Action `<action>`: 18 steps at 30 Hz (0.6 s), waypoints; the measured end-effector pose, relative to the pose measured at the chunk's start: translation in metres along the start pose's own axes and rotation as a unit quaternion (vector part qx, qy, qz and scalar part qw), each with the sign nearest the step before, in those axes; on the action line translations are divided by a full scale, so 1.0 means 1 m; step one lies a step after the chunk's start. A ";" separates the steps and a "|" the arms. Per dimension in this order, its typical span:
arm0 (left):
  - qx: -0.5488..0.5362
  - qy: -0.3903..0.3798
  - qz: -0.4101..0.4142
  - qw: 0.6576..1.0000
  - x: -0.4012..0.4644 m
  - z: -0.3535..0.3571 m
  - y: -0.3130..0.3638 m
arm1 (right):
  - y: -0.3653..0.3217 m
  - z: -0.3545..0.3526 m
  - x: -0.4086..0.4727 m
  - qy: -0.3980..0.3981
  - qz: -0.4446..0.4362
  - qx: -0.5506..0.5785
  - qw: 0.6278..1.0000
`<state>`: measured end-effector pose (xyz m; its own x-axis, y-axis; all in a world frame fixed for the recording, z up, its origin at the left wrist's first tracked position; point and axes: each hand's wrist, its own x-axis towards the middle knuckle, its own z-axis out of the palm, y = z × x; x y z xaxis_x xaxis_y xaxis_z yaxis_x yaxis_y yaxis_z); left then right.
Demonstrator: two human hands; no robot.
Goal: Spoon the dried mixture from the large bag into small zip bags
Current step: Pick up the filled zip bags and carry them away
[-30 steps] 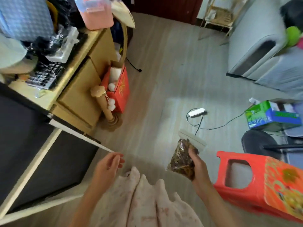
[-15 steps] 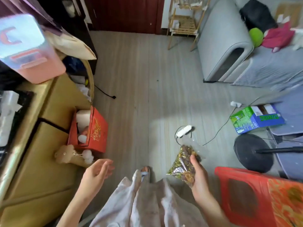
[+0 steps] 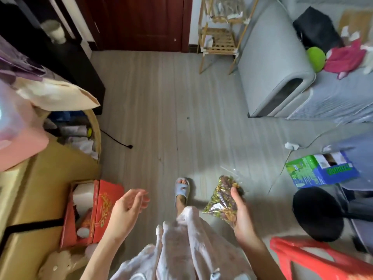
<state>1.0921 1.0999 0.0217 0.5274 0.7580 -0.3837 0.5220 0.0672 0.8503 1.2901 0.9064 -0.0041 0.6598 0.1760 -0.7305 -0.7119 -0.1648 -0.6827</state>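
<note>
Grey plank floor (image 3: 161, 118) is filling the mid of the view, w/ a dark red door (image 3: 141, 23) sitting at 12 o'clock. At 9 o'clock a yellow-brown cabinet (image 3: 40, 188) is standing w/ a pink container (image 3: 18, 146) on top; a red box (image 3: 101, 209) is leaning beside it at 8 o'clock. A black cable (image 3: 117, 141) is lying on the floor near the cabinet. Left hand (image 3: 129, 209) is hanging at 7 o'clock, palm up, fingers relaxed, holding nothing. 1 foot in a blue slipper (image 3: 182, 190) is planting on the floor at 6 o'clock, pale dress fabric (image 3: 181, 249) draping below it. Right hand (image 3: 240, 211) at 5 o'clock is gripping a small zip bag (image 3: 222, 199) full of dried mixture, thumb pressing its front. Bag's long axis is running approx 12-to-6, tilted slightly; clear top end is pointing to 12, away from the person, bottom tucked in the palm. A wooden rack (image 3: 220, 37) is standing at 1 o'clock, a grey sofa (image 3: 272, 67) at 2. A green-blue carton (image 3: 321, 170) is lying at 3 o'clock, a black round base (image 3: 316, 215) at 4, a red stool (image 3: 312, 259) at 5.
</note>
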 end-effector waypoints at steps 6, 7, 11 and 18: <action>0.013 -0.001 -0.014 1.000 0.106 0.001 0.045 | -0.098 0.070 0.088 -0.007 -0.029 -0.047 0.998; 0.019 -0.003 -0.012 1.000 0.123 -0.003 0.055 | -0.114 0.083 0.101 -0.003 -0.033 -0.054 0.998; 0.043 -0.002 0.003 0.999 0.192 -0.014 0.092 | -0.170 0.132 0.139 -0.003 -0.039 -0.068 0.997; 0.010 0.025 -0.015 1.000 0.311 -0.021 0.127 | -0.242 0.204 0.201 -0.006 -0.036 -0.028 0.999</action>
<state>1.3085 1.3582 0.0180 0.4775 0.7878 -0.3891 0.5503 0.0770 0.8314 1.5463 1.1798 0.0177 0.7061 0.2006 -0.6791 -0.6473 -0.2061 -0.7339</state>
